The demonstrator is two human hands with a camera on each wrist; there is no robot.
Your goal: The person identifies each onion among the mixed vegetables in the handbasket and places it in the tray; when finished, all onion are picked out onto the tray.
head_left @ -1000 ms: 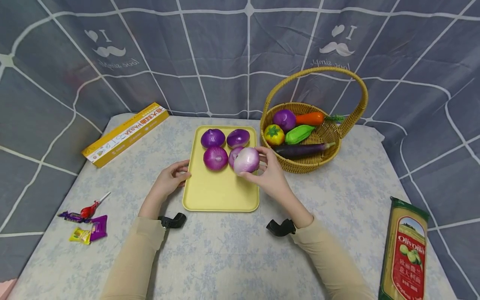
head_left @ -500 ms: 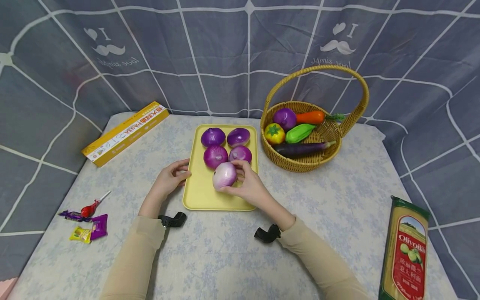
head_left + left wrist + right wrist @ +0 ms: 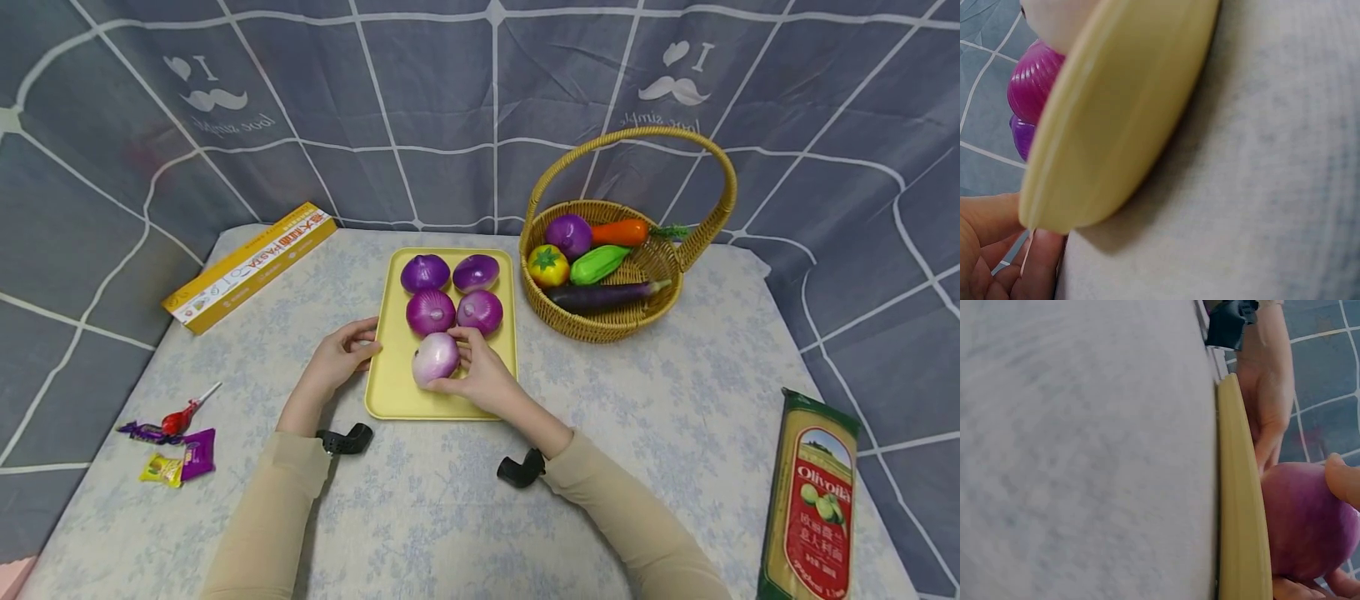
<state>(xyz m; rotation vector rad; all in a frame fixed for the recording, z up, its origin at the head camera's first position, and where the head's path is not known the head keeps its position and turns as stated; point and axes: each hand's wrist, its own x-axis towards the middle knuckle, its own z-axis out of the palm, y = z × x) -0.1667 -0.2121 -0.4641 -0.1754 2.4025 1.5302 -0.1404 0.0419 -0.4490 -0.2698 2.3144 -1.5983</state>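
My right hand point(image 3: 483, 375) grips a pale purple-white onion point(image 3: 435, 360) between thumb and fingers, low over the front half of the yellow tray point(image 3: 390, 404). Seen from the right wrist, the onion point(image 3: 1307, 519) is right at the tray's rim point(image 3: 1241, 500). My left hand point(image 3: 341, 357) holds the tray's left edge; the left wrist view has the thumb point(image 3: 997, 219) against the rim and other fingers below. Behind the held onion lie two striped purple onions point(image 3: 431, 312), and at the tray's back are two smooth dark-purple onions point(image 3: 425, 273).
A wicker basket point(image 3: 600, 329) with toy-like vegetables, among them a carrot point(image 3: 621, 234) and an eggplant point(image 3: 600, 296), stands back right. A yellow pasta box point(image 3: 251, 267) lies back left. Sweets and a lollipop point(image 3: 177, 421) lie left; a spaghetti bag point(image 3: 813, 500) lies right.
My right hand has carried the pale onion left and toward me, uncovering the striped onion on the right. The left hand stays at the tray's edge.
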